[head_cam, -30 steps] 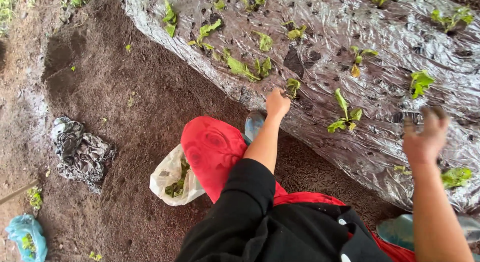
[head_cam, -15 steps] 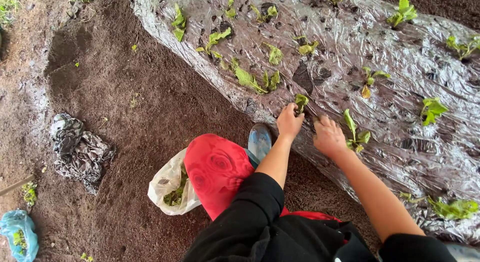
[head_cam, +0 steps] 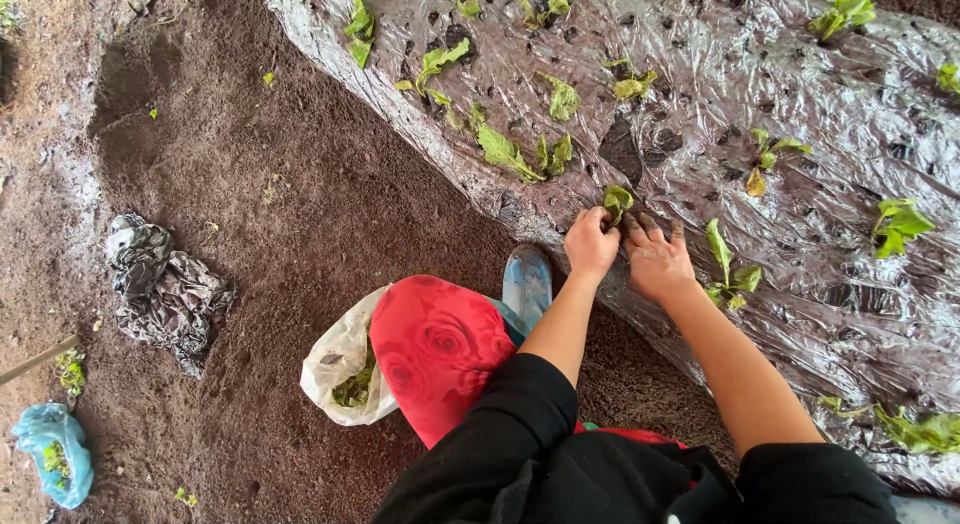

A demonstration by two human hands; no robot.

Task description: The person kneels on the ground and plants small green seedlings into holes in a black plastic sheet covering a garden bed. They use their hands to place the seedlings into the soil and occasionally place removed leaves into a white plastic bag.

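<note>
Two muddy hands meet at one small green seedling (head_cam: 617, 200) set in the crinkled silver plastic mulch (head_cam: 800, 274): the left hand (head_cam: 590, 244) curls closed beside its stem, the right hand (head_cam: 657, 259) lies spread flat (fingers soil-caked). One white bag (head_cam: 335, 359) sits near left.

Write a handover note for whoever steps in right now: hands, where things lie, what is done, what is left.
Left hand: fingers curled at the base of a small green seedling in a hole of the silver plastic sheet.
Right hand: flat on the sheet beside it, fingers muddy.
White bag with more greens sits on the soil by the red-clad knee.
Done: several seedlings already stand in holes across the sheet.
Left: this seedling is not released; a dark hole just beyond looks unplanted.
</note>
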